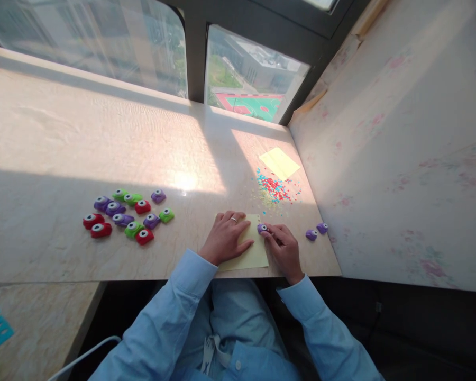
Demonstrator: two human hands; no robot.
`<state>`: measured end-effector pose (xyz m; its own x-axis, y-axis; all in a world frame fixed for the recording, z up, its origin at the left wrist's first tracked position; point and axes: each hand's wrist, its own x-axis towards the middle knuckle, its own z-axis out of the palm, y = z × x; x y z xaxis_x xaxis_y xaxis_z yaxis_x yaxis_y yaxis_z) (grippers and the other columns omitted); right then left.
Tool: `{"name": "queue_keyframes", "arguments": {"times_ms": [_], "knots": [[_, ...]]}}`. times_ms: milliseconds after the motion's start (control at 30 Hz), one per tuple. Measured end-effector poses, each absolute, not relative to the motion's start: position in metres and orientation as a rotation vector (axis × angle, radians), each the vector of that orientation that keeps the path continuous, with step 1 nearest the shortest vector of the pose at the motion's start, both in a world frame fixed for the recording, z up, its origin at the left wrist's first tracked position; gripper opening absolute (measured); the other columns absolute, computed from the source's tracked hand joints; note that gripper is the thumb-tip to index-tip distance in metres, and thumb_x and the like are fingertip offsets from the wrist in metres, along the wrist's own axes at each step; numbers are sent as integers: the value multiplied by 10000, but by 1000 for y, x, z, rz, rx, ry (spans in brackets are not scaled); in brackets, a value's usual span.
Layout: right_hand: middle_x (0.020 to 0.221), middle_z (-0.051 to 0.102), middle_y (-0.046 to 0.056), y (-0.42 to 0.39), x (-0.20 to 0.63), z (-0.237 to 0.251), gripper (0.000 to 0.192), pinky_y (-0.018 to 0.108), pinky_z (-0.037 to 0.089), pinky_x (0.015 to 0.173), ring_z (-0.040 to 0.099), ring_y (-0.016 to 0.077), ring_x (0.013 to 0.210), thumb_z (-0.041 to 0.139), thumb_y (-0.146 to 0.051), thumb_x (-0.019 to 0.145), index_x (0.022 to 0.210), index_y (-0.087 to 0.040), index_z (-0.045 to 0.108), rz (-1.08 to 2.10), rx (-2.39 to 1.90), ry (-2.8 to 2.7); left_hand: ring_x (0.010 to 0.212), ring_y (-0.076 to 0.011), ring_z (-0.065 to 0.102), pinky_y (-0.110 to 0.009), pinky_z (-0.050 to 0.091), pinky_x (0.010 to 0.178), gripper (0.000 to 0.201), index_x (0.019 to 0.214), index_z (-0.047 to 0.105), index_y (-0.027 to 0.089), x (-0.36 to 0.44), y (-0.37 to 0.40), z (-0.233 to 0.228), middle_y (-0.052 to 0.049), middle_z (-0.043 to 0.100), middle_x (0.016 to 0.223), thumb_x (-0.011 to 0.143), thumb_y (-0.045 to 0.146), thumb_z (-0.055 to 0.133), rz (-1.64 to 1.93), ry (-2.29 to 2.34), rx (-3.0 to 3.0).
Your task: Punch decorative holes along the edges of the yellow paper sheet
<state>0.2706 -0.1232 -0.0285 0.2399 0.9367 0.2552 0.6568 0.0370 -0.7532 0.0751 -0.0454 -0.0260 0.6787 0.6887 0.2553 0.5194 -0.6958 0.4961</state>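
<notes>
Purple punch [262, 228] at paper's [254, 255] edge — between both hands.

The worktop [63, 143] is a pale marbled slab set against a window [103, 37] with a dark frame [195, 53]. Sunlight falls across the slab in bright bands, with shadow along the near edge. Through the glass, buildings and a sports court [254, 106] lie far below. On the right stands a pale wall [400, 132] with faint pink stains. A second marbled surface [35, 323] sits lower left.
</notes>
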Motion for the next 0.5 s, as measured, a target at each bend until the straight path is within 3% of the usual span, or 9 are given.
{"name": "queue_keyframes", "arguments": {"times_ms": [500], "knots": [[921,671,48,-123,273,-29,246,336,521,751,632,192,844,612,-322,914,1119,-256,732,414,-1703,-1518,1188,-308,493,-490,388,943,413,1155,650,216,73,-45,-26,-113,616,1271,831,472,659,614,908,2474]]}}
